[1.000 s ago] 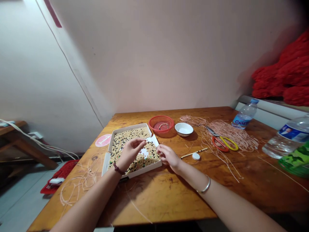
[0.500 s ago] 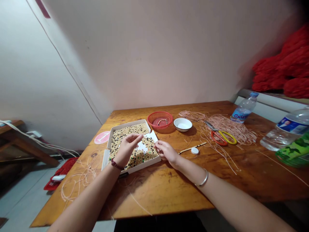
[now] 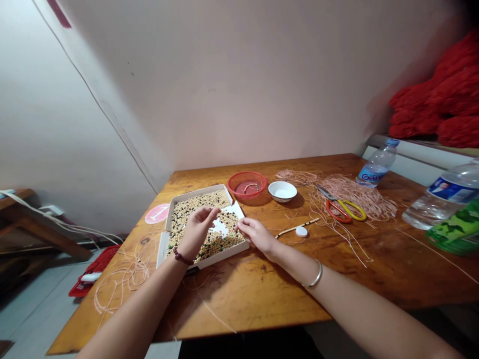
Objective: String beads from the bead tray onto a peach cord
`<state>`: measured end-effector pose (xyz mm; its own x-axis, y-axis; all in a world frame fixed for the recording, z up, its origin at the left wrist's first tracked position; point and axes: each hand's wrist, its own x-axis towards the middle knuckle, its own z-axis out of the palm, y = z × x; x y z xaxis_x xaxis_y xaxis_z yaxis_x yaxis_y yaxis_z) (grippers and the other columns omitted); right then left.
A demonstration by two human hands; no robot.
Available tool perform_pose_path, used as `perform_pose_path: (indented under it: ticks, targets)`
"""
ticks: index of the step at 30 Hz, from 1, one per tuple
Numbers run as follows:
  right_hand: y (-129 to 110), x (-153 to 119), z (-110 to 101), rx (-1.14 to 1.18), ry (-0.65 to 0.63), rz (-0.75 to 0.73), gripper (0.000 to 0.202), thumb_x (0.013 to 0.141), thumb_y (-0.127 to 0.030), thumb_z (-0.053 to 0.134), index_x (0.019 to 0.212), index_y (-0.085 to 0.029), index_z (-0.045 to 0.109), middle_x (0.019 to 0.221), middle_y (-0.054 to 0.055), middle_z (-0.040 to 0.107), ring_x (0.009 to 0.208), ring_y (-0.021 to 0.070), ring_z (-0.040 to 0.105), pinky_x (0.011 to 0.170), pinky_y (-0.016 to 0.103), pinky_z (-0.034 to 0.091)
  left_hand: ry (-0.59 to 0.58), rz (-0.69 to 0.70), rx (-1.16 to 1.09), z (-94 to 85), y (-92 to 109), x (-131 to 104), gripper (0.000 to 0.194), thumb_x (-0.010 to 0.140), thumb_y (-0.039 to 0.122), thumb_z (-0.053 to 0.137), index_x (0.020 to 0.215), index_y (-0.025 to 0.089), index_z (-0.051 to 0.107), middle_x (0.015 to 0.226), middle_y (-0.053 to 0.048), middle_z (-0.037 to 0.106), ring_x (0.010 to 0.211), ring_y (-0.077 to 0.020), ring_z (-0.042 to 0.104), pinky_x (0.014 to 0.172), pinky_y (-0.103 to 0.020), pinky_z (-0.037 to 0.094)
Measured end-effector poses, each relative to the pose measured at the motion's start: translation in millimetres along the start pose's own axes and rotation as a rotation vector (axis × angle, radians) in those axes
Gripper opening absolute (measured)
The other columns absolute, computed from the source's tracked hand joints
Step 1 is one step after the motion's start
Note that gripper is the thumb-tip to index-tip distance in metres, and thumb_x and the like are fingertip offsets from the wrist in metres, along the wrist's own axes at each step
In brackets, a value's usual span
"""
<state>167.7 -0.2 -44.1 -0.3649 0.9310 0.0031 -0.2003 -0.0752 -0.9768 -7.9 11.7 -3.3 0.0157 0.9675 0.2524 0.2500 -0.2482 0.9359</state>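
My left hand (image 3: 199, 227) hovers over a shallow white box (image 3: 202, 265) of cream, black and a few green beads (image 3: 200, 200). Its thumb and fingertips are pressed together; what they pinch is too small to make out. My right hand (image 3: 256, 235) is at the box's right edge, thumb and forefinger pinched on something too small to name. A strand of cream and black beads (image 3: 290, 231) lies on the table to the right, beside a white cap (image 3: 301, 231). Behind the box stands a red basket (image 3: 235, 192) with a beaded loop (image 3: 251, 188) inside.
A white bowl (image 3: 282, 191), pale pink cords (image 3: 362, 197) and scissors with red and yellow handles (image 3: 339, 206) lie to the right. Plastic bottles (image 3: 377, 164) stand farther right. Loose cord (image 3: 125, 276) and a round pink sign (image 3: 157, 214) are at the left.
My left thumb and fingers have closed together and sit slightly lower over the beads. My right hand has shifted slightly left. The view has shifted a little.
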Motion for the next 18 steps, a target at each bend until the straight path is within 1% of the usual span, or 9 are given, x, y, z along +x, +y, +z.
perform_pose_path:
  ticks: [3, 7, 9, 12, 13, 15, 18]
  targets:
    - [2.5, 1.7, -1.6, -0.086, 0.069, -0.075, 0.029, 0.077, -0.046, 0.054, 0.075, -0.018, 0.055, 0.05, -0.007, 0.033, 0.045, 0.0079, 0.029, 0.043, 0.02, 0.021, 0.024, 0.001, -0.054, -2.3, -1.8, 1.5, 0.036, 0.075, 0.05, 0.064, 0.077, 0.015, 0.056, 0.074, -0.003, 0.06, 0.067, -0.0123, 0.056, 0.055, -0.02, 0.047]
    - [4.1, 3.3, -4.2, -0.232, 0.151, -0.203, 0.027, 0.08, -0.041, 0.051, 0.074, -0.016, 0.058, 0.063, -0.001, 0.051, 0.063, 0.0123, 0.046, 0.058, 0.023, 0.034, 0.004, 0.055, -0.054, -2.5, -1.6, 1.3, 0.034, 0.079, 0.049, 0.06, 0.076, 0.016, 0.051, 0.077, -0.003, 0.062, 0.064, -0.0109, 0.056, 0.053, -0.019, 0.044]
    - [4.7, 3.6, -5.1, -0.294, 0.167, -0.244, 0.026, 0.082, -0.039, 0.049, 0.074, -0.015, 0.059, 0.07, 0.001, 0.056, 0.071, 0.0142, 0.05, 0.065, 0.025, 0.037, 0.0, 0.087, -0.048, -1.6, -0.8, 0.5, 0.033, 0.081, 0.048, 0.058, 0.076, 0.017, 0.047, 0.079, -0.004, 0.065, 0.064, -0.0115, 0.057, 0.052, -0.02, 0.043]
    - [5.6, 3.2, -4.9, -0.345, 0.163, -0.279, 0.025, 0.082, -0.035, 0.048, 0.071, -0.016, 0.06, 0.073, 0.002, 0.06, 0.074, 0.0148, 0.052, 0.07, 0.026, 0.039, -0.004, 0.113, -0.058, 0.0, -0.5, -0.6, 0.032, 0.084, 0.048, 0.055, 0.08, 0.018, 0.043, 0.078, -0.005, 0.067, 0.063, -0.0126, 0.059, 0.05, -0.021, 0.043]
    - [5.6, 2.9, -4.4, -0.345, 0.156, -0.277, 0.025, 0.082, -0.035, 0.049, 0.07, -0.016, 0.06, 0.072, 0.002, 0.06, 0.072, 0.0145, 0.052, 0.069, 0.026, 0.04, -0.006, 0.112, -0.063, 0.4, -0.7, -0.8, 0.032, 0.084, 0.048, 0.054, 0.081, 0.019, 0.042, 0.077, -0.005, 0.068, 0.061, -0.0127, 0.059, 0.05, -0.021, 0.043]
    - [4.5, 1.7, -3.5, -0.301, 0.141, -0.233, 0.029, 0.082, -0.037, 0.049, 0.067, -0.015, 0.06, 0.071, 0.003, 0.061, 0.064, 0.0127, 0.051, 0.061, 0.024, 0.04, -0.02, 0.107, -0.087, 1.0, -1.2, -1.2, 0.033, 0.084, 0.049, 0.054, 0.083, 0.019, 0.041, 0.075, -0.004, 0.069, 0.058, -0.0125, 0.06, 0.049, -0.021, 0.043]
    - [-0.7, -0.9, -3.2, -0.11, 0.112, -0.066, 0.038, 0.084, -0.047, 0.045, 0.073, -0.015, 0.062, 0.079, 0.006, 0.064, 0.052, 0.0103, 0.049, 0.043, 0.021, 0.034, -0.086, 0.084, -0.154, 1.7, -1.2, -2.6, 0.034, 0.084, 0.05, 0.054, 0.086, 0.02, 0.038, 0.073, -0.002, 0.068, 0.052, -0.0114, 0.059, 0.048, -0.022, 0.046]
